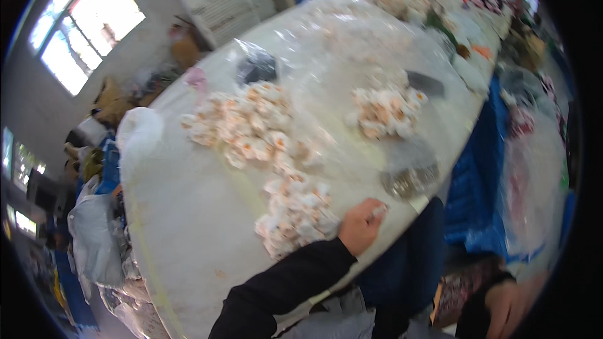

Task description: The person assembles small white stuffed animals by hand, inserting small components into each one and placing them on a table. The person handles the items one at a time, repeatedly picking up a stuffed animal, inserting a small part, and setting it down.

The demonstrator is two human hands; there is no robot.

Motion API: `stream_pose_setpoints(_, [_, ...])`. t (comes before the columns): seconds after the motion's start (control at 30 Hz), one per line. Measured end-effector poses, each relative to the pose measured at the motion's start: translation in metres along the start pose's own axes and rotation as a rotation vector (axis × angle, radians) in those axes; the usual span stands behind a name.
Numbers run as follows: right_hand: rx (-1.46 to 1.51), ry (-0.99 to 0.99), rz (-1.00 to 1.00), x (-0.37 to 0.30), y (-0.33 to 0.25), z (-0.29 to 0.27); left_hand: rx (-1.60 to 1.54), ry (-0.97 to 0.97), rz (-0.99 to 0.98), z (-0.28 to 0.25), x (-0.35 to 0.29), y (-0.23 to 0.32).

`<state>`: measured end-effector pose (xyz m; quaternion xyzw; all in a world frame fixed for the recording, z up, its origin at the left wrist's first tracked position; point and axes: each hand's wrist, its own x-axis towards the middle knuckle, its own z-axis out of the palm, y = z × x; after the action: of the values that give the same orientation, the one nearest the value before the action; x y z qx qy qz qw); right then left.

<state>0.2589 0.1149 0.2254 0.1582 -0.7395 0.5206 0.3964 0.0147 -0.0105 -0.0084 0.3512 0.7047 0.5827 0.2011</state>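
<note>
Three heaps of puffy white pieces (295,213) lie on the pale table (188,207), two running into each other and one apart to the right. The left hand (360,227) is just beside the nearest heap, its fingers closed narrow on what seems to be one small pale piece (379,211). The step in hand looks like handling pieces singly; the next move likely calls for a light, steady pinch and perhaps the second hand's help.

The right hand (504,307) is low at the dim rim, well apart from the heaps; I cannot tell whether it holds anything. Glare on the clear plastic (320,97) blurs what lies under it, and the contents of the small clear bag (411,180) are hard to make out.
</note>
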Motion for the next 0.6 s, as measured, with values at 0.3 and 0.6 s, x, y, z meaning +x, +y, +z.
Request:
stream_pose_setpoints(0.3, [-0.907, -0.159, 0.564, -0.042, 0.195, 0.034, 0.023, 0.02, 0.059, -0.003, 0.012, 0.011])
stream_pose_setpoints(0.6, [-1.205, -0.182, 0.378, -0.038, 0.269, 0.033, 0.05, 0.0, 0.048, -0.005, 0.01, 0.011])
